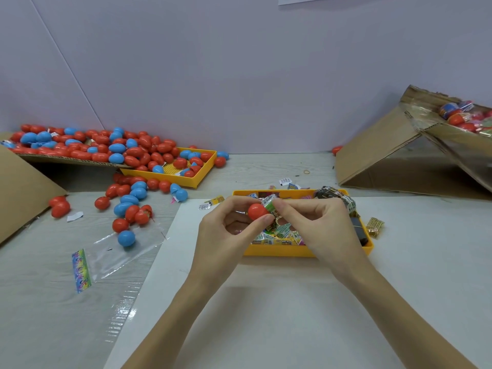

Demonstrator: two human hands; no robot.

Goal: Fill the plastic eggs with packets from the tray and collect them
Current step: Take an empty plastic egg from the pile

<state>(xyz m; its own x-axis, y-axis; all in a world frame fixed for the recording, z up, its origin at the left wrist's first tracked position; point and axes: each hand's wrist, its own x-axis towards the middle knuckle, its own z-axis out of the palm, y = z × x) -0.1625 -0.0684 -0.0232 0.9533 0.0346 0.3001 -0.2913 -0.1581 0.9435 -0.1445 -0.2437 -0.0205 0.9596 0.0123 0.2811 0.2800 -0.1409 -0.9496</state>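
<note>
My left hand (226, 227) grips a red plastic egg half (257, 211) between thumb and fingers above the yellow packet tray (279, 251). My right hand (316, 222) pinches a green and white packet (269, 203) against the egg's open side. The tray holds several small colourful packets (277, 233). Whether the packet is inside the egg is hidden by my fingers.
Many red and blue eggs (106, 147) spill from a flattened cardboard box at the left over a second yellow tray (202, 171) and the table. A tilted cardboard box (386, 153) with filled eggs stands at the right. A clear plastic bag (117, 254) lies front left. Loose packets (375, 227) lie round the tray.
</note>
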